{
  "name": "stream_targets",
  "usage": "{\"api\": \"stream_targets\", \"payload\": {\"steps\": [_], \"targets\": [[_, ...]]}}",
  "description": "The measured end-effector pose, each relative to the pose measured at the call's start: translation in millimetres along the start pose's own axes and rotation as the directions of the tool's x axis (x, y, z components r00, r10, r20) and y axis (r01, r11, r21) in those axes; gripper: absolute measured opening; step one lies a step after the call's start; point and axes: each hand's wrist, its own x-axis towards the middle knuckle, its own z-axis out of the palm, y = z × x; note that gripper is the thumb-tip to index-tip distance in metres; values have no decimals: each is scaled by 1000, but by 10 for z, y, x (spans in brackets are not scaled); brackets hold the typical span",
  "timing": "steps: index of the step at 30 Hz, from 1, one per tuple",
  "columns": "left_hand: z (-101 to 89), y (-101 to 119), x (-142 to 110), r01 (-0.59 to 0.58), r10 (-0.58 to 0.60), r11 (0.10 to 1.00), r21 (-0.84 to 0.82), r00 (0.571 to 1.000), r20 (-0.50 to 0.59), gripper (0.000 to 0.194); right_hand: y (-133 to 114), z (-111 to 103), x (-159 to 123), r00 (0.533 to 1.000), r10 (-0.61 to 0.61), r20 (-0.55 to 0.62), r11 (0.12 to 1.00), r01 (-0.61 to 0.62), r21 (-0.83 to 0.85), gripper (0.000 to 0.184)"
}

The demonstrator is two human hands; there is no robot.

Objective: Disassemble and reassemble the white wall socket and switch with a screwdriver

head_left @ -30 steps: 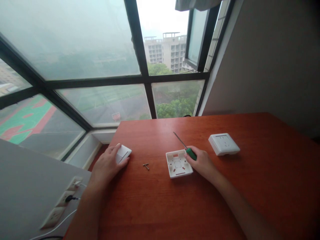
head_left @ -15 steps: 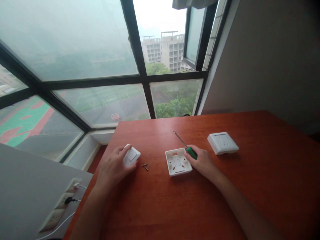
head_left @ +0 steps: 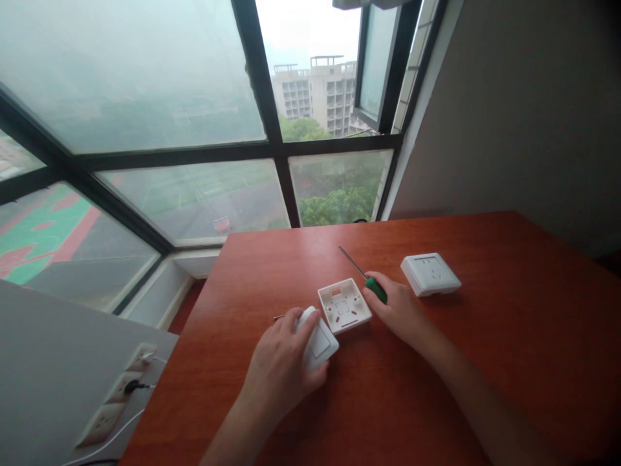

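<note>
The white switch plate (head_left: 322, 348) is pinched in the left hand (head_left: 287, 355), over the bench (head_left: 218, 336), just beside the open white box (head_left: 345, 309); the right hand (head_left: 396, 310), near that box, is wrapped round a green-handled screwdriver (head_left: 376, 290), a white socket unit (head_left: 431, 274) lying beyond.

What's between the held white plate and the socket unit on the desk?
In the head view, the open white box, then the right hand gripping a screwdriver.

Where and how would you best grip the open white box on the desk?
Probably by its right wall, pinched inside and out, coming from the right: the open white box lies hollow side up with raised walls, and the left hand, holding a white panel, crowds its near-left side.
</note>
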Motion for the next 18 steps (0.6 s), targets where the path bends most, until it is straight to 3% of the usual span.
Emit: {"api": "stream_targets", "payload": {"steps": [2, 6, 10, 18], "targets": [[70, 64, -25, 38, -39, 999, -18, 999, -14, 68, -45, -123, -200, 1000, -2, 15, 1000, 2, 12, 35], [193, 138, -55, 80, -86, 993, -90, 995, -58, 66, -62, -329, -767, 976, -69, 208, 997, 63, 34, 30], [255, 151, -61, 82, -91, 991, -103, 992, -82, 69, 61, -352, -1242, 958, -175, 226, 980, 192, -55, 33], [228, 157, -43, 76, -82, 993, -92, 995, -63, 67, 122, -229, -1499, 931, -248, 266, 950, 288, -119, 38]]}}
